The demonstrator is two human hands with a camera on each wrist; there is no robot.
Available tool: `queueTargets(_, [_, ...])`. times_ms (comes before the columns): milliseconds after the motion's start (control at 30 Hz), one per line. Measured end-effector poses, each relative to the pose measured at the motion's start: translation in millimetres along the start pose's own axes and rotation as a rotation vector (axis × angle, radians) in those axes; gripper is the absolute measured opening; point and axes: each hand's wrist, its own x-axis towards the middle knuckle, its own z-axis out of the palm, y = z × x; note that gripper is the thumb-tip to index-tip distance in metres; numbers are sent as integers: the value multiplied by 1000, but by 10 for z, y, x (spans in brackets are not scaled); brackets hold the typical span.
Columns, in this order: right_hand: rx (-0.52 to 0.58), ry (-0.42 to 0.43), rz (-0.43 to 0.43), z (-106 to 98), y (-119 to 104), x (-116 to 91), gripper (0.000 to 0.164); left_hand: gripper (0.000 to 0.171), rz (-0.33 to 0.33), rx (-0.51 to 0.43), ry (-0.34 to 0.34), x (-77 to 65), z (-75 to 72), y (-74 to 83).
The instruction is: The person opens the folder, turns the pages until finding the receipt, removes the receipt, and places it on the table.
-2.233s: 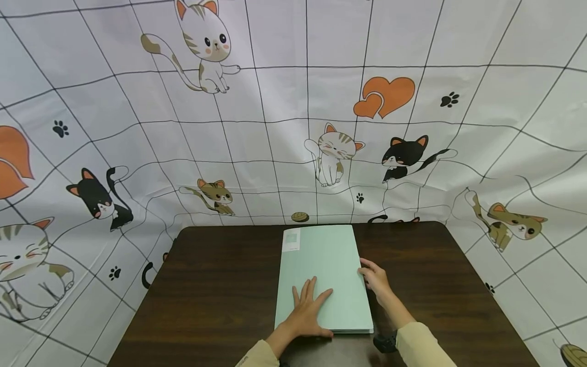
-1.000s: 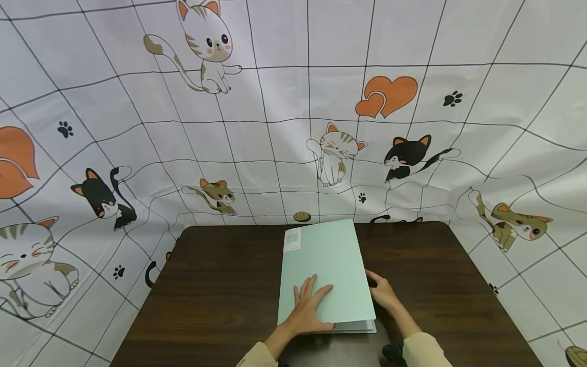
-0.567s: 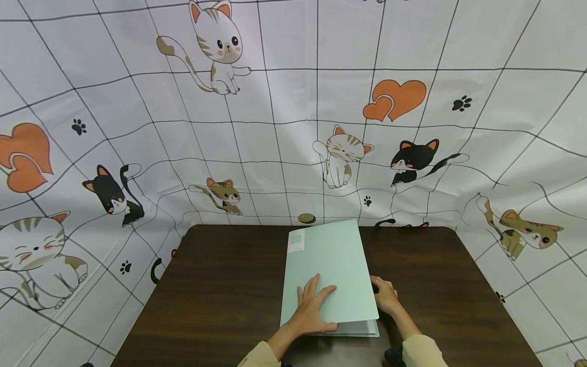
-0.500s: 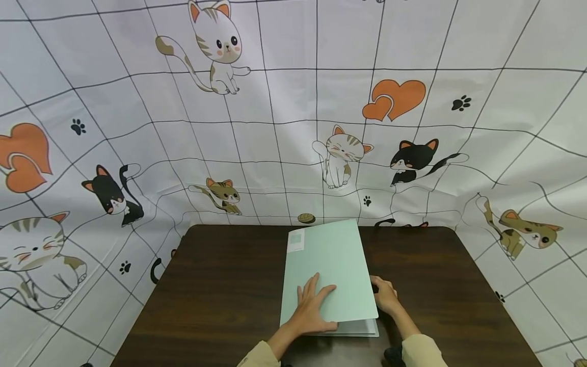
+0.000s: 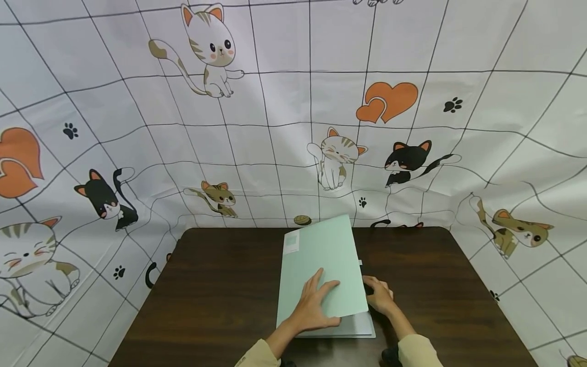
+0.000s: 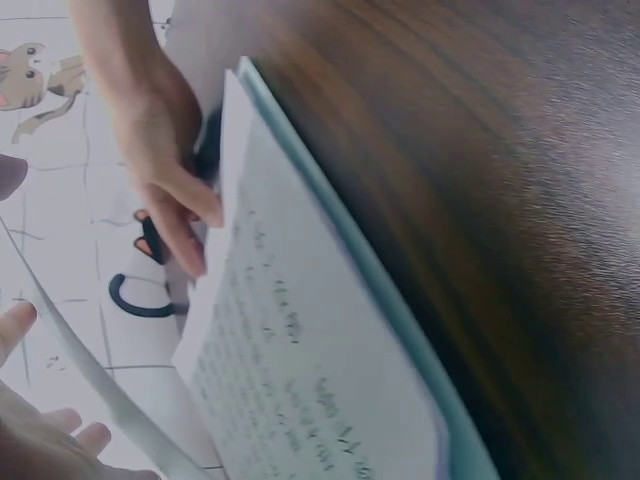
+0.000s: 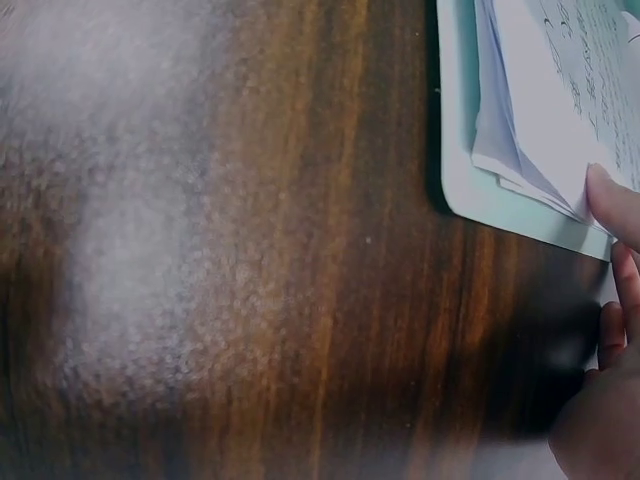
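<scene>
A pale green folder (image 5: 316,255) lies on the table, its front cover raised on the right side. Handwritten sheets of paper (image 6: 280,330) show inside. My left hand (image 5: 312,308) has its fingers spread over the cover, thumb at its lower edge; the left wrist view shows the cover (image 6: 95,370) edge-on between the digits. At the folder's right edge, my right hand (image 5: 379,295) pinches the sheets, the thumb (image 7: 612,205) on top of the paper and the other fingers (image 7: 625,285) by the folder's rim. The cover hides part of the sheets in the head view.
The dark wooden table (image 5: 220,285) extends on both sides of the folder. Behind it hangs a white gridded curtain (image 5: 284,102) printed with cats. A white label (image 5: 291,242) sits at the cover's upper left corner.
The cover has gone from lying flat to raised on its right side, and the sheets have come into view. My right hand has moved down along the right edge; my left stays on the cover.
</scene>
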Motion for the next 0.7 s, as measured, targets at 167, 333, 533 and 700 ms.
queueTargets(167, [1,-13,0,-1,-14,-30,55,74,-5,-18,-5,19,-51,72])
queueTargets(333, [-8,-27,5,-9,-11,-20,55,78,22,-37,14,70,-143,158])
queueTargets(533, [-16,-13,9,1,-11,-6,56,80,59,-70,30,125,-259,279])
queueTargets(700, [-16,-5,19,9,-3,-23,56,78,70,-94,29,141,-320,361])
